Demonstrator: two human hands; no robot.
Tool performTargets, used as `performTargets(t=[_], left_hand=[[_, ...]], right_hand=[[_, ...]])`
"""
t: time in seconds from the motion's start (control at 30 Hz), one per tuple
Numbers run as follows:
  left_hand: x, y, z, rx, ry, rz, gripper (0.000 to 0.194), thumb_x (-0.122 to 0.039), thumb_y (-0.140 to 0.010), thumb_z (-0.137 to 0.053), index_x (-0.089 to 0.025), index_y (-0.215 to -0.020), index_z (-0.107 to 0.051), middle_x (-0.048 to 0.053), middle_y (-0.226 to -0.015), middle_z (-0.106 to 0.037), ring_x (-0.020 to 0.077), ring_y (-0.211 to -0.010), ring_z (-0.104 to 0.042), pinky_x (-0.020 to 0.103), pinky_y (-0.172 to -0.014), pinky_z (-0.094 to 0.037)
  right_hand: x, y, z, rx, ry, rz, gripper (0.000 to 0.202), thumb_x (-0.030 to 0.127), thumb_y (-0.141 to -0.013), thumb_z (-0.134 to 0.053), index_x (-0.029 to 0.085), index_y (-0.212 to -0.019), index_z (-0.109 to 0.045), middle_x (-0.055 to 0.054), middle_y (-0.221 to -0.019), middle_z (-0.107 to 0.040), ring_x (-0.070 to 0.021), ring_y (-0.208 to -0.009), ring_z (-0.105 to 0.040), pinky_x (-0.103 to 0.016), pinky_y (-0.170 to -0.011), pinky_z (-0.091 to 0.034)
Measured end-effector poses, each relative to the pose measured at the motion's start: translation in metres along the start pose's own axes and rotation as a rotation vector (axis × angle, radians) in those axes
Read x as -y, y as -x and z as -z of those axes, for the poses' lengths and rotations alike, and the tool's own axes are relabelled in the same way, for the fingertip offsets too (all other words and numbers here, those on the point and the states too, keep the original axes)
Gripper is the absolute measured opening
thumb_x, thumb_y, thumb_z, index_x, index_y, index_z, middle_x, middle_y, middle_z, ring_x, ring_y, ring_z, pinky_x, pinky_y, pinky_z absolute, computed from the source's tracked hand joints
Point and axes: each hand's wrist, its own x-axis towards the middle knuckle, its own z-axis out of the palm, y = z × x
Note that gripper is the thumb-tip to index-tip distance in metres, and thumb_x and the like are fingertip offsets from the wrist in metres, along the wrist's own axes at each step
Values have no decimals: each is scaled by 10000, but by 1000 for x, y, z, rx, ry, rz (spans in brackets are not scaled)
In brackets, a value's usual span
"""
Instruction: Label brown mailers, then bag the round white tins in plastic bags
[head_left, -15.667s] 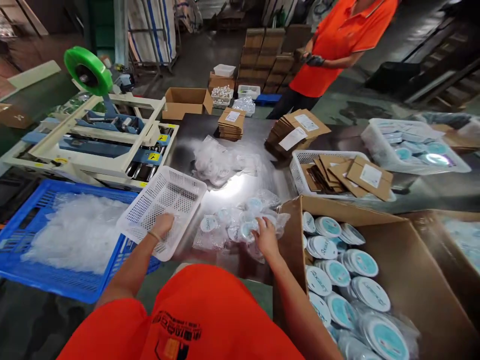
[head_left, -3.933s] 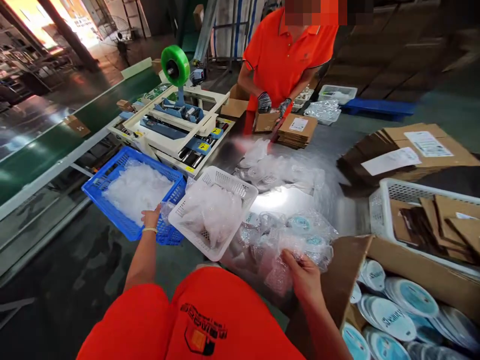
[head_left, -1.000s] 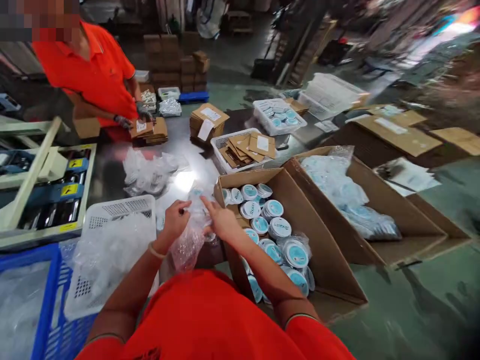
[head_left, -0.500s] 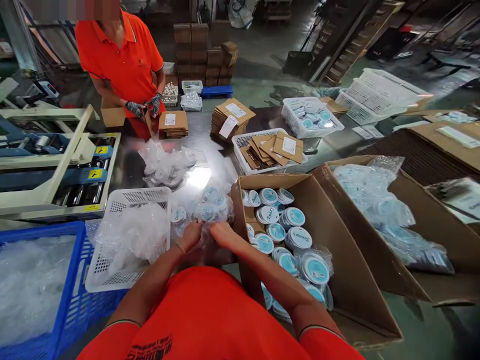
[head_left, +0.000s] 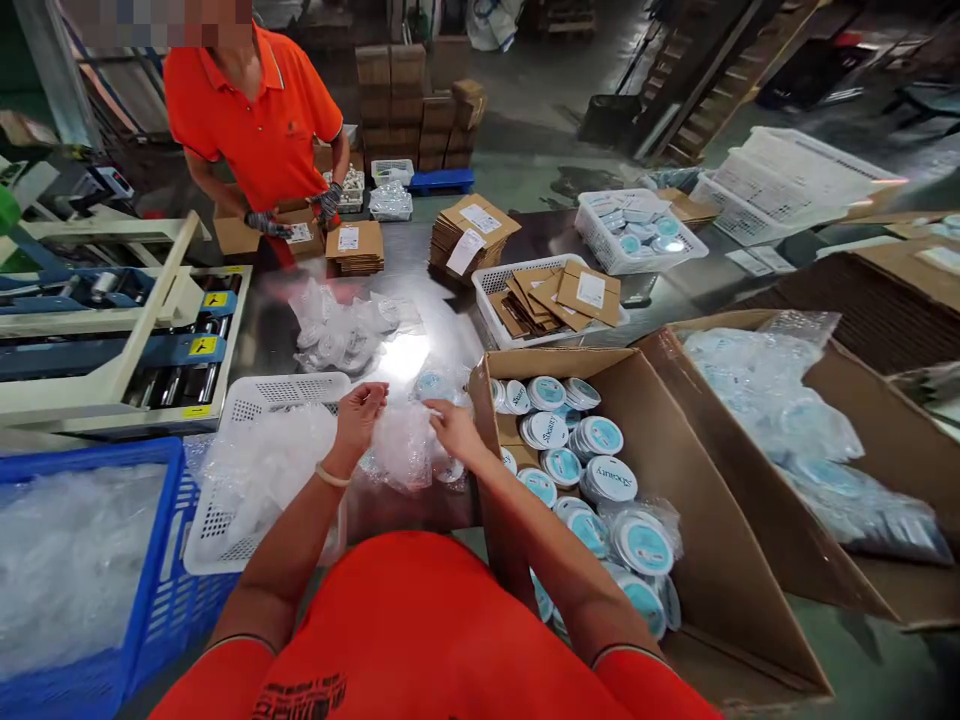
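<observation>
A translucent bubble-wrap bag (head_left: 403, 447) hangs between my hands over the metal table. My left hand (head_left: 361, 420) is closed at its upper left edge, thumb and fingers pinched together. On the opposite edge my right hand (head_left: 456, 430) pinches the bag. Behind and beside it lie wrapped round tins (head_left: 431, 382) with pale blue labels, partly covered by the bag and my right hand. Close to my right forearm, a cardboard box (head_left: 675, 470) holds stacks of round white-and-blue tins (head_left: 611, 478). A white basket (head_left: 217, 510) of clear bubble-wrap bags (head_left: 281, 455) stands beside my left forearm.
A blue crate (head_left: 154, 560) of clear plastic is at far left, below a roller conveyor (head_left: 180, 370). A co-worker (head_left: 259, 120) in gloves handles cardboard across the table. Flat cartons (head_left: 472, 235), a basket of cartons (head_left: 551, 295) and a second box (head_left: 810, 450) stand around.
Both my hands have moved up and apart, with a whitish bag now spread between them. The co-worker's hands have separated around a piece of cardboard. The view has shifted slightly.
</observation>
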Motion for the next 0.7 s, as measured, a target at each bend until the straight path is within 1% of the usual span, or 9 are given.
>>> performTargets(t=[0.07, 0.1, 0.17, 0.27, 0.4, 0.5, 0.57, 0.63, 0.7], left_hand=[[-10, -1, -10, -82, 173, 4, 469, -627, -882, -747, -160, -846, -711, 66, -899, -748, 124, -753, -632, 273, -714, -526], [-13, -1, -16, -118, 212, 14, 462, -622, -875, -758, -165, -834, -703, 55, -888, -744, 116, -748, -625, 271, -725, -528], [-15, -1, -28, -192, 244, 30, 432, -591, -899, -748, -170, -826, -688, 36, -851, -725, 106, -737, -606, 269, -743, -527], [-11, -5, -39, -230, 183, 34, 413, -563, -955, -695, -174, -821, -660, 25, -806, -689, 114, -747, -595, 278, -758, -527], [-8, -8, -41, -173, -82, 35, 443, -583, -996, -613, -186, -797, -616, 44, -791, -653, 171, -811, -632, 328, -789, -544], [-15, 11, -38, -188, -203, -45, 360, -522, -926, -726, -184, -880, -612, 115, -993, -667, 267, -1099, -621, 416, -962, -525], [-20, 35, -37, -101, -280, -176, 354, -492, -873, -776, -193, -958, -607, 126, -1081, -650, 289, -1154, -590, 441, -994, -515], [-23, 60, -40, 149, -318, -284, 331, -467, -844, -787, -219, -973, -609, 96, -1057, -659, 263, -1039, -619, 413, -913, -544], [-22, 78, -44, 339, -304, -278, 246, -422, -847, -756, -238, -931, -616, 55, -959, -680, 223, -898, -641, 373, -830, -557]], right_hand=[[-1, 9, 12, 11, -262, -57, 482, 389, -1090, -340, 125, -1381, -619, -183, -1204, -753, -249, -1084, -731, -407, -892, -603], [-1, 15, 17, 49, -458, -95, 509, 489, -1075, -396, 145, -1381, -613, -162, -1172, -762, -238, -1036, -741, -378, -842, -609], [0, 30, 23, 153, -879, -199, 598, 614, -888, -711, 184, -1299, -654, -103, -1071, -777, -219, -920, -746, -330, -755, -607], [2, 49, 26, 236, -1202, -377, 668, 432, -529, -1007, 193, -1083, -721, -13, -892, -757, -153, -720, -697, -263, -635, -571], [2, 57, 25, 32, -1294, -462, 509, 366, -469, -1029, 168, -826, -725, 31, -696, -686, -99, -575, -614, -231, -572, -528], [5, 55, 20, -186, -1235, -408, 467, 419, -495, -1016, 175, -749, -710, 29, -655, -668, -103, -566, -589, -232, -546, -488], [11, 54, 11, -270, -1187, -383, 465, 482, -533, -994, 184, -697, -678, 41, -616, -629, -94, -540, -533, -228, -512, -433], [19, 53, 1, -304, -1160, -346, 487, 550, -589, -959, 191, -662, -638, 49, -597, -589, -87, -535, -484, -229, -511, -399], [24, 50, -8, -286, -1143, -303, 511, 611, -646, -911, 194, -649, -615, 44, -597, -574, -90, -543, -462, -236, -524, -386]])
